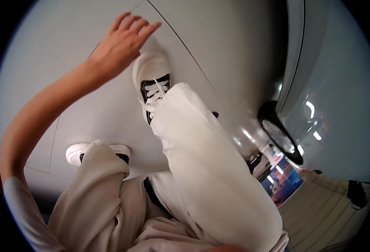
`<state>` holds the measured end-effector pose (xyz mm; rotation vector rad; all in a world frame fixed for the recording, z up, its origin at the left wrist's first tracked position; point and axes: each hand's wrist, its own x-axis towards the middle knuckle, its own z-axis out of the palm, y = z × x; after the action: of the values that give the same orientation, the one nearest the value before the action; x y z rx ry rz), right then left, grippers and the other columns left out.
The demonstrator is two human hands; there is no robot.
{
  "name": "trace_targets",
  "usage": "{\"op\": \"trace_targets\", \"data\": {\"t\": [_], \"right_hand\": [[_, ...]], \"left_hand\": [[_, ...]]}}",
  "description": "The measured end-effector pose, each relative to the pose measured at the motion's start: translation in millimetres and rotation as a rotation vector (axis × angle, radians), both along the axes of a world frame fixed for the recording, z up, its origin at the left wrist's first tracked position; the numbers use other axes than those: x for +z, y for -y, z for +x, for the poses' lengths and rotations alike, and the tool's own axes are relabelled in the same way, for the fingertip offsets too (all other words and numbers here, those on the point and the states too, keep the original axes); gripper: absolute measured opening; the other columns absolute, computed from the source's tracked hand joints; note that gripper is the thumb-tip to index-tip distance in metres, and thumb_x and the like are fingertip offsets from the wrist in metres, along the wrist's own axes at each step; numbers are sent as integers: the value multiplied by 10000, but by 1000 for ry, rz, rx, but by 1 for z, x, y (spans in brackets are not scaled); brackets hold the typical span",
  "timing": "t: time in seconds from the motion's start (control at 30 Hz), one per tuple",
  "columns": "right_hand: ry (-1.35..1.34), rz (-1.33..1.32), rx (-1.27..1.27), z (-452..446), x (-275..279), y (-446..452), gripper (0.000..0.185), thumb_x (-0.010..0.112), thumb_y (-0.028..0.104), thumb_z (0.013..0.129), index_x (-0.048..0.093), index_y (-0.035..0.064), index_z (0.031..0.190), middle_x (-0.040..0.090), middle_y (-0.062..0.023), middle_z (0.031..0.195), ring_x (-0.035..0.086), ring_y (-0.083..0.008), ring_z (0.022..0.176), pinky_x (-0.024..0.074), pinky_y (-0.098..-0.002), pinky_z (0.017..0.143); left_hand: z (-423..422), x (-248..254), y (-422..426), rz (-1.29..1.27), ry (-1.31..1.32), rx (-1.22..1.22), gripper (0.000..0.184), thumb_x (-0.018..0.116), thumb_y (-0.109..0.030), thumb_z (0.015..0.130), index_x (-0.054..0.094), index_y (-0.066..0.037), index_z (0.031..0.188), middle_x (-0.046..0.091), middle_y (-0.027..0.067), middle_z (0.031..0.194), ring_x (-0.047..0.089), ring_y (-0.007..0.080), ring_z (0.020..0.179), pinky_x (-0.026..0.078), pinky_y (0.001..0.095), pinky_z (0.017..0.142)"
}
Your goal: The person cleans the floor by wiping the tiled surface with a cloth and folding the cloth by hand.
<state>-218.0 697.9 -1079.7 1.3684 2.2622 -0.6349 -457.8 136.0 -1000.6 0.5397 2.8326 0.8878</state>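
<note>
My left hand [124, 40] reaches out at the upper left over a pale grey surface [88, 21]. Its fingers are loosely bent and apart, one stretched to the right, and I see nothing held in them. Closest to it is the toe of a white and black lace-up shoe [151, 67] on my foot. The other matching shoe [77, 153] lies lower left, partly under the cuff of my cream trousers [210, 159]. At the bottom edge a sliver of skin shows, perhaps part of my right arm or hand [229, 249]; no fingers are visible there.
A car wheel [279, 134] appears at right, beside a shiny blue-grey panel [340, 105] with light reflections. Below it stand a colourful printed board [283, 180] and a plank floor [323, 206]. Another person's dark shoe [357, 195] is at the far right. Dark seams cross the grey surface.
</note>
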Motion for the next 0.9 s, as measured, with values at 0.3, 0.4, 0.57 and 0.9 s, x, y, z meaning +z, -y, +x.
{"op": "trace_targets", "data": {"t": [0.3,0.4,0.57,0.9], "right_hand": [[95,217,-26,-11,-41,-36,1134,414,804,903,-66,110,1660,-136,-126,1735,-57,-423,1586,68,-553,1261],[134,472,4,5,-84,-74,1112,435,774,905,-58,126,1663,-121,-112,1740,-45,-418,1590,110,-581,1248],[0,283,19,-33,-43,-65,1075,405,757,926,-69,134,1663,-139,-110,1738,-98,-400,1590,55,-611,1237],[-55,304,-80,-107,-16,-67,1012,283,765,949,-23,122,1668,-101,-77,1746,-62,-354,1603,1,-554,1257]], "left_hand": [[35,-18,-26,-265,131,-114,977,812,-86,809,259,-86,1613,377,111,1623,335,275,1511,229,470,1268],[56,-4,-12,-317,260,-128,1000,816,-114,822,226,-87,1628,299,101,1674,262,260,1556,202,471,1278],[88,0,4,-436,292,-106,823,665,-216,955,218,-70,1631,273,94,1687,248,246,1561,148,487,1287],[119,-7,8,-597,217,-177,741,642,-353,969,361,-61,1589,207,114,1707,271,237,1554,130,485,1291]]}}
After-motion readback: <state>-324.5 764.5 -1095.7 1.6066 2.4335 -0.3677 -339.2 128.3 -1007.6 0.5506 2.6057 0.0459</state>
